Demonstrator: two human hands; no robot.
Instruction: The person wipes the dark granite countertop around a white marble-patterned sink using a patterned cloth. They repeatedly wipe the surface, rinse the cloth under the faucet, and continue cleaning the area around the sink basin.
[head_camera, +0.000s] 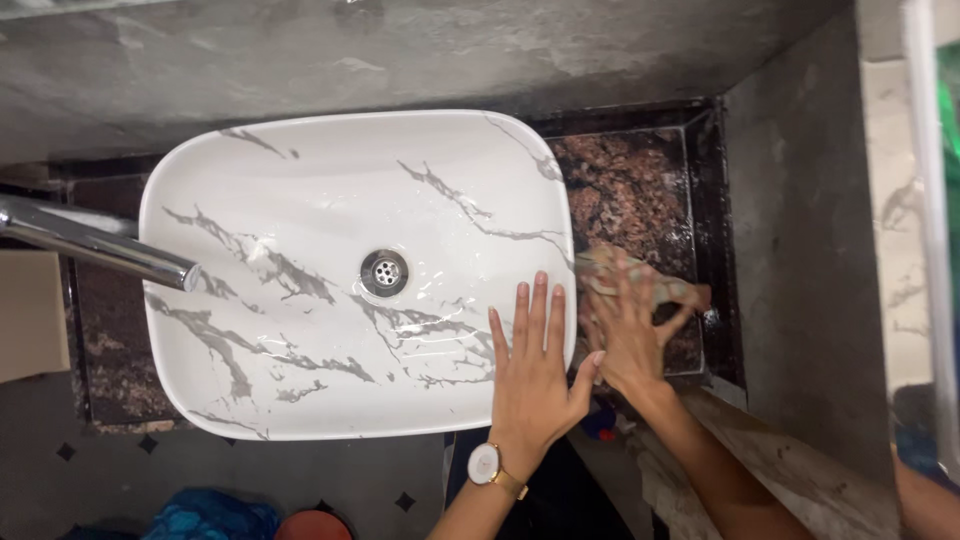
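**White marbled basin, one hand flat on it, the other on a cloth**

White ceramic with grey veining makes up the basin, a rounded rectangle seen from straight above, with a metal drain at its middle. A chrome tap spout reaches in from the left edge of the view; its base is cut off there.

The left hand lies palm down on the basin's near right corner, its fingers straight, slightly spread and holding nothing. A wristwatch with a white round face sits on that wrist, and the forearm runs out of the bottom of the frame.

The right hand is just beside the basin's right rim, pressed onto a crumpled cloth of faded greenish and pinkish colour. The cloth lies on the dark speckled stone bench to the right of the basin. The fingers there are blurred; they seem curled over the cloth, but whether they pinch it or only press on it cannot be told. Much of the cloth is hidden under the hand.

Below the basin, a blue bundle and a reddish round thing are cut off by the bottom edge and too partial to identify. A small blue and red object shows between the two wrists, mostly hidden.
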